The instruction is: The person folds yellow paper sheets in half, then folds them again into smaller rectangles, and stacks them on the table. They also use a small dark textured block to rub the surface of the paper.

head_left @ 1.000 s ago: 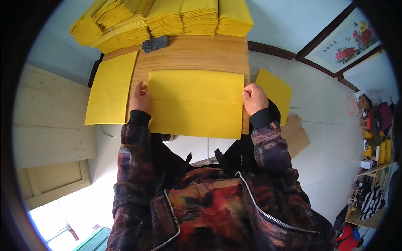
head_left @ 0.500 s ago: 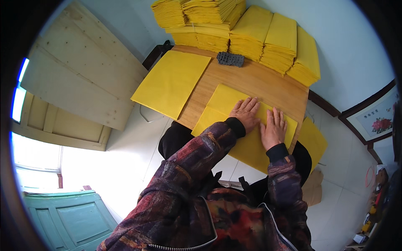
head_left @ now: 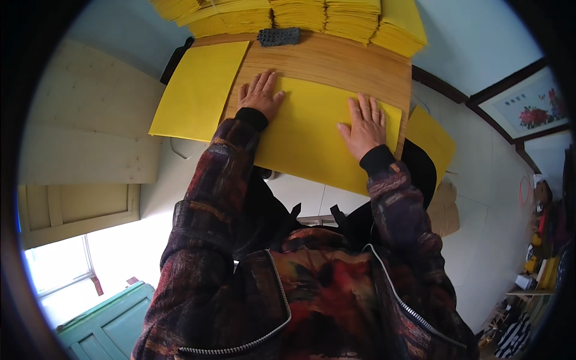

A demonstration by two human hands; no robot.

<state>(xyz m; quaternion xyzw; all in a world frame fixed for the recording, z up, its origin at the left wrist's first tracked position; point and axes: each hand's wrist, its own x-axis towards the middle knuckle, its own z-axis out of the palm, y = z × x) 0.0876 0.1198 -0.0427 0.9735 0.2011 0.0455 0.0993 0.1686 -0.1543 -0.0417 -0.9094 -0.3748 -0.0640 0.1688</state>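
A yellow sheet [head_left: 318,129] lies flat on the wooden table [head_left: 330,60] in front of me, its near edge reaching past the table's edge over my lap. My left hand [head_left: 262,96] rests on its left end with fingers stretched out. Toward the right end, my right hand [head_left: 365,125] lies palm down on the sheet, fingers spread. Neither hand grips anything. To the left of my left hand sits another flat yellow piece [head_left: 201,87], possibly a small pile. A dark grey knobbly object [head_left: 278,37] is near the table's far side.
Tall stacks of folded yellow sheets [head_left: 300,18] stand along the far edge. More yellow material [head_left: 431,141] shows beyond the table's right side. A wooden board [head_left: 90,114] leans at left, above a green cabinet [head_left: 114,327]. A framed flower picture [head_left: 528,105] is at right.
My left hand has moved left, away from the right hand, to the sheet's left end. The raised flap there now lies flat. The whole view has shifted.
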